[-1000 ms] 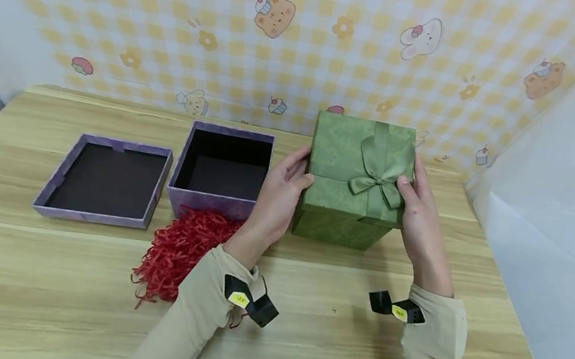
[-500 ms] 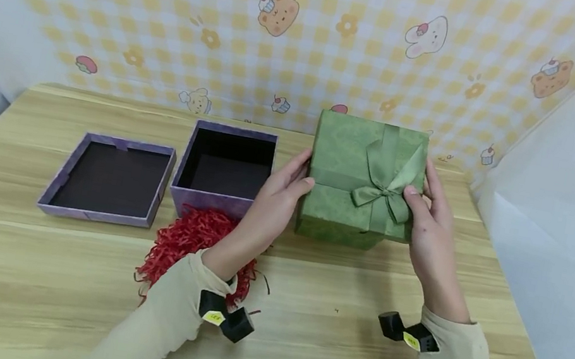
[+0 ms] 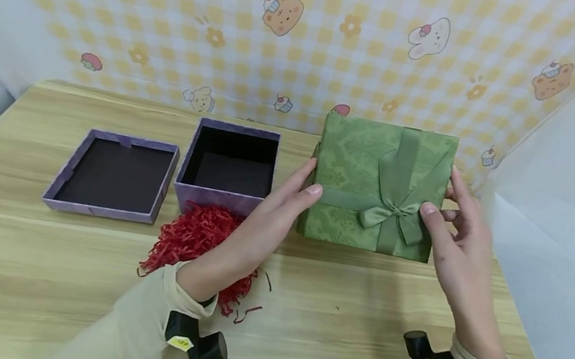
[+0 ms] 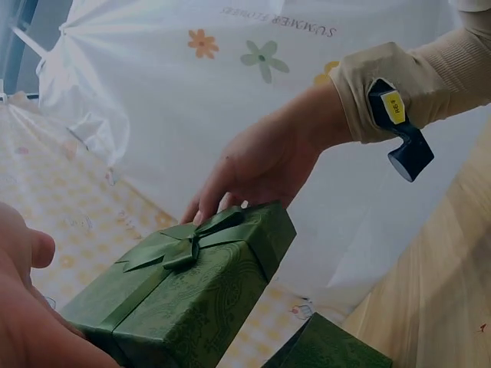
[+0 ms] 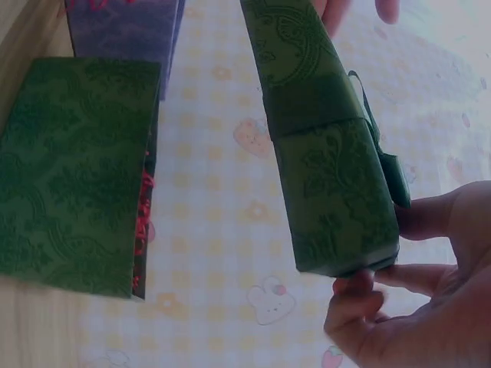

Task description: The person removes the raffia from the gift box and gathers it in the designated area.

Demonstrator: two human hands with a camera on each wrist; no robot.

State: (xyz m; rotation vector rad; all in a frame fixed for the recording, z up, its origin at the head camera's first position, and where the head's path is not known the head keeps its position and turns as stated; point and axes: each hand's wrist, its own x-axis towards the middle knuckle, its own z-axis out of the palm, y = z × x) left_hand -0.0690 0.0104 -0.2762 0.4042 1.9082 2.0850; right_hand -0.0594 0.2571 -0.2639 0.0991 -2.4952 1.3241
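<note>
A green gift-box lid (image 3: 355,153) with a satin ribbon and bow is tilted, its top facing me. My right hand (image 3: 461,255) holds its right edge, thumb on top beside the bow, fingers round the rim. At the lid's left edge my left hand (image 3: 272,215) touches with extended fingers; its thumb stands apart from the lid in the left wrist view. The green box (image 5: 77,176) is separate from the lid in the right wrist view, with red shredded paper (image 5: 142,215) showing at its opening. In the head view the lid hides most of that box.
An open purple box (image 3: 220,200) with a black inside stands left of the green one. Its upturned lid (image 3: 97,212) lies further left. A heap of red shredded paper (image 3: 197,231) is in front, with loose strands (image 3: 248,314) beside it. Patterned cloth (image 3: 179,6) hangs behind the wooden table.
The green lid has come off its box, moving right and tipping toward me. My right hand has moved right with it; my left forearm has swung left while its fingers stay by the lid's left edge.
</note>
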